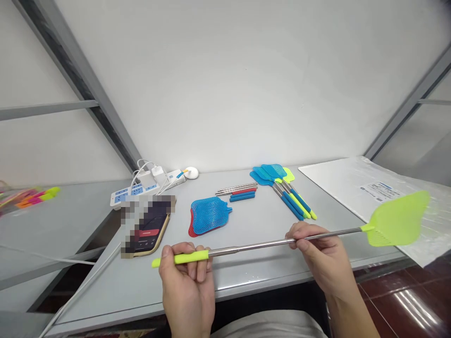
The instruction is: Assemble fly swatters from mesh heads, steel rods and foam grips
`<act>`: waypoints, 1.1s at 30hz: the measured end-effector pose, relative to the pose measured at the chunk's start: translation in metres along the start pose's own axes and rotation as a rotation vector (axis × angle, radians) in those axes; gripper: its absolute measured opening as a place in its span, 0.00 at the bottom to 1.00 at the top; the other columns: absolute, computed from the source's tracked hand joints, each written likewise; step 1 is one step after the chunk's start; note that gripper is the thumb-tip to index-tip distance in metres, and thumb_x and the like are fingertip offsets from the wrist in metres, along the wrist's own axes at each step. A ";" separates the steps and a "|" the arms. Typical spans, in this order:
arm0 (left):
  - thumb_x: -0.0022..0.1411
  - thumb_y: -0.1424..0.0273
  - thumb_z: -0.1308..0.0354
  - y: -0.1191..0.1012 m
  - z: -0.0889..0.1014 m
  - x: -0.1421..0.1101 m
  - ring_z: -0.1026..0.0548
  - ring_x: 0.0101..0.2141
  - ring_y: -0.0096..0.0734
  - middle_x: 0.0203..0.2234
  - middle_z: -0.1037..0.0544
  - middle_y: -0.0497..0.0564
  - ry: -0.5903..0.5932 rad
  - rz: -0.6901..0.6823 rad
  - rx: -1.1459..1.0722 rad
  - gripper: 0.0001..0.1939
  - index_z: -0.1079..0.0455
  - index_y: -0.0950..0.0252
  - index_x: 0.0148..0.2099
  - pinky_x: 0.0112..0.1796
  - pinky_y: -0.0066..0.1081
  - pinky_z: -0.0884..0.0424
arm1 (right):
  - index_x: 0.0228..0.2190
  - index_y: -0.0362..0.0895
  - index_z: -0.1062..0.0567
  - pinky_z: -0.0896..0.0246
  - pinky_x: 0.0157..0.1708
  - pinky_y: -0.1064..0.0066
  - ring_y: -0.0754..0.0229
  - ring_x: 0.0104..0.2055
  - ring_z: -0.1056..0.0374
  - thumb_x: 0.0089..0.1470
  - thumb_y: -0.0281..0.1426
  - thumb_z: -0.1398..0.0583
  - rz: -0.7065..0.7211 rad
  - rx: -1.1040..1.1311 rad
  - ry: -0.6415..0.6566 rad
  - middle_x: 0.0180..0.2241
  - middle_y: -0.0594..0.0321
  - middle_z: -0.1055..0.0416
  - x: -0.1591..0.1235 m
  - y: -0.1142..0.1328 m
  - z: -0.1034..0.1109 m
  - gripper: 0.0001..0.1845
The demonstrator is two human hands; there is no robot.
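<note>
A yellow-green fly swatter (259, 245) with a telescopic metal rod is stretched out sideways above the table's front edge. My left hand (190, 281) is closed round its yellow-green grip. Further along the rod, my right hand (322, 256) pinches the metal between thumb and fingers, not far from the swatter's head at right. Behind my hands lie loose blue and red swatter heads (211, 215), stacked with the blue one on top. Bare metal rods (236, 188) lie beyond them, beside blue and red grips (242, 196). Several whole fly swatters (291, 195) are piled farther right.
A phone (151, 230) rests at the table's left, in front of a white power strip (136, 191) with chargers and cables. On the right lies a white plastic mailing bag (345, 180). Blurred colourful items (38, 197) sit at far left. A wall stands behind the table.
</note>
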State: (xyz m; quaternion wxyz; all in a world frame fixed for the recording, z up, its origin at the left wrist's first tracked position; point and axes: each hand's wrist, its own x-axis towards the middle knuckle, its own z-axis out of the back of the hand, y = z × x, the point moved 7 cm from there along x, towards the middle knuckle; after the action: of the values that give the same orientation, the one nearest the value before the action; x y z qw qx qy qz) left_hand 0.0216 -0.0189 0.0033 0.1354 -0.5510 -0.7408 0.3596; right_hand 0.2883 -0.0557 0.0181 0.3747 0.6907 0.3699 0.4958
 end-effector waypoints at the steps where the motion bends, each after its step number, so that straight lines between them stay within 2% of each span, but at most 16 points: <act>1: 0.66 0.57 0.46 0.001 0.000 0.000 0.49 0.16 0.20 0.12 0.47 0.40 -0.002 0.000 -0.004 0.19 0.35 0.63 0.26 0.23 0.24 0.38 | 0.33 0.51 0.19 0.41 0.32 0.66 0.60 0.32 0.35 0.55 0.29 0.34 0.010 -0.027 0.008 0.28 0.62 0.29 0.001 0.001 -0.004 0.05; 4: 0.66 0.57 0.46 0.013 -0.003 -0.007 0.49 0.16 0.21 0.13 0.47 0.40 0.015 0.022 -0.020 0.19 0.36 0.63 0.26 0.22 0.25 0.39 | 0.32 0.51 0.18 0.40 0.30 0.67 0.60 0.31 0.34 0.52 0.27 0.33 0.006 -0.064 0.053 0.28 0.62 0.27 -0.001 0.001 -0.022 0.06; 7: 0.67 0.56 0.46 0.036 -0.007 -0.023 0.49 0.16 0.22 0.13 0.48 0.40 0.038 0.131 -0.022 0.20 0.37 0.63 0.26 0.20 0.25 0.41 | 0.29 0.50 0.18 0.39 0.30 0.68 0.60 0.31 0.32 0.49 0.26 0.31 -0.047 -0.052 0.128 0.29 0.62 0.26 -0.005 -0.006 -0.044 0.06; 10: 0.67 0.55 0.47 0.051 -0.010 -0.034 0.49 0.16 0.22 0.13 0.49 0.40 0.034 0.209 -0.027 0.20 0.36 0.62 0.27 0.21 0.26 0.40 | 0.28 0.51 0.18 0.38 0.30 0.68 0.61 0.30 0.32 0.47 0.26 0.30 -0.084 -0.021 0.127 0.28 0.63 0.26 -0.007 -0.013 -0.055 0.07; 17: 0.67 0.55 0.47 0.046 -0.012 -0.031 0.48 0.16 0.21 0.13 0.48 0.40 0.057 0.192 -0.031 0.20 0.34 0.63 0.28 0.21 0.26 0.40 | 0.29 0.52 0.18 0.38 0.32 0.70 0.62 0.30 0.32 0.44 0.27 0.28 -0.115 -0.018 0.120 0.28 0.65 0.26 -0.002 -0.015 -0.065 0.08; 21: 0.66 0.55 0.44 0.043 -0.010 -0.025 0.47 0.16 0.20 0.13 0.48 0.40 0.087 0.207 -0.005 0.19 0.31 0.64 0.30 0.21 0.24 0.40 | 0.33 0.52 0.17 0.38 0.35 0.68 0.60 0.33 0.33 0.42 0.29 0.27 -0.139 -0.009 0.223 0.30 0.64 0.26 -0.008 -0.019 -0.077 0.12; 23: 0.66 0.56 0.44 0.040 -0.009 -0.022 0.48 0.16 0.19 0.13 0.48 0.39 0.072 0.203 0.000 0.18 0.31 0.65 0.30 0.20 0.24 0.40 | 0.39 0.52 0.18 0.38 0.34 0.67 0.60 0.32 0.34 0.42 0.32 0.27 -0.161 0.050 0.239 0.30 0.64 0.28 -0.012 -0.022 -0.075 0.18; 25: 0.66 0.56 0.44 0.035 -0.008 -0.018 0.49 0.15 0.19 0.12 0.48 0.39 0.049 0.195 -0.002 0.18 0.30 0.65 0.30 0.20 0.23 0.40 | 0.42 0.52 0.19 0.39 0.33 0.67 0.60 0.31 0.35 0.46 0.35 0.28 -0.160 0.134 0.189 0.28 0.64 0.30 -0.012 -0.025 -0.066 0.18; 29: 0.66 0.56 0.44 0.029 -0.008 -0.015 0.49 0.15 0.18 0.11 0.48 0.39 0.037 0.180 -0.001 0.19 0.31 0.65 0.30 0.20 0.23 0.40 | 0.37 0.51 0.20 0.41 0.33 0.66 0.63 0.28 0.38 0.58 0.39 0.37 -0.066 0.228 0.024 0.24 0.66 0.36 -0.008 -0.023 -0.045 0.07; 33: 0.66 0.56 0.45 0.032 -0.010 -0.021 0.48 0.15 0.19 0.12 0.48 0.39 0.031 0.162 -0.012 0.19 0.32 0.64 0.29 0.21 0.24 0.40 | 0.33 0.50 0.19 0.42 0.32 0.67 0.62 0.30 0.37 0.58 0.33 0.37 -0.037 0.186 0.033 0.23 0.65 0.34 -0.008 -0.022 -0.051 0.05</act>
State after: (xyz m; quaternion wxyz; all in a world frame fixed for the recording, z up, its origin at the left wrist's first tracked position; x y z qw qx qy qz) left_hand 0.0581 -0.0297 -0.0079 0.1142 -0.6155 -0.6937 0.3563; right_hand 0.2347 -0.0454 0.0068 0.3120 0.7072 0.4330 0.4638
